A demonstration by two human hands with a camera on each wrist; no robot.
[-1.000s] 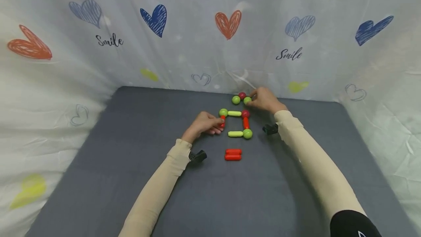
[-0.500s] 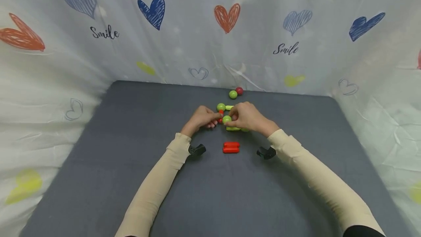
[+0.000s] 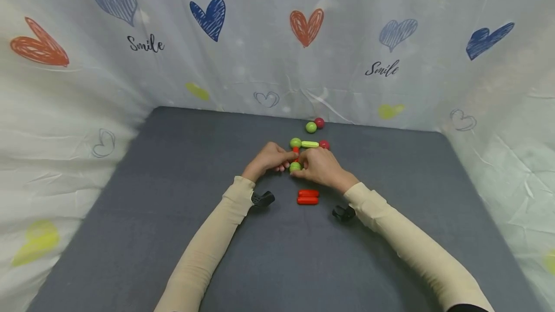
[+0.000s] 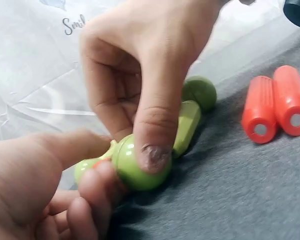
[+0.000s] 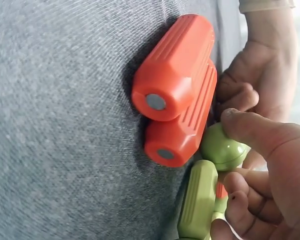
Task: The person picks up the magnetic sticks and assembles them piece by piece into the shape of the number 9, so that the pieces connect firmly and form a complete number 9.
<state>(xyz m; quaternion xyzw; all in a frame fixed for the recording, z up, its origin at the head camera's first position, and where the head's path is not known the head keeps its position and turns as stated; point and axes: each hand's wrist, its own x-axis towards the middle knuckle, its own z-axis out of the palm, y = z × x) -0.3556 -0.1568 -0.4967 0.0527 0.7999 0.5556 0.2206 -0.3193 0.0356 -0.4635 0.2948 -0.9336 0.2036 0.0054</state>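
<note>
In the head view my left hand [image 3: 270, 157] pinches a red magnetic rod [image 3: 296, 150] standing between two green balls. The upper green ball [image 3: 296, 143] joins a light green rod [image 3: 310, 144] and a red ball [image 3: 324, 145]. My right hand [image 3: 323, 164] pinches the lower green ball [image 3: 295, 167] at the red rod's near end. The left wrist view has that green ball [image 4: 131, 172] under the right thumb, close to the left fingertips. Another light green rod [image 5: 197, 200] lies beside the held ball [image 5: 221, 150] in the right wrist view; the right hand hides it from above.
Two loose red rods [image 3: 308, 197] lie side by side nearer the body, with metal discs on their ends. Behind the frame of rods sit a spare green ball [image 3: 310, 127] and a spare red ball [image 3: 319, 123]. A printed curtain [image 3: 243, 71] hangs at the table's back edge.
My right hand has brought a green ball from the back group toward the body, to the near end of the red rod. The left hand has stayed at that rod.
</note>
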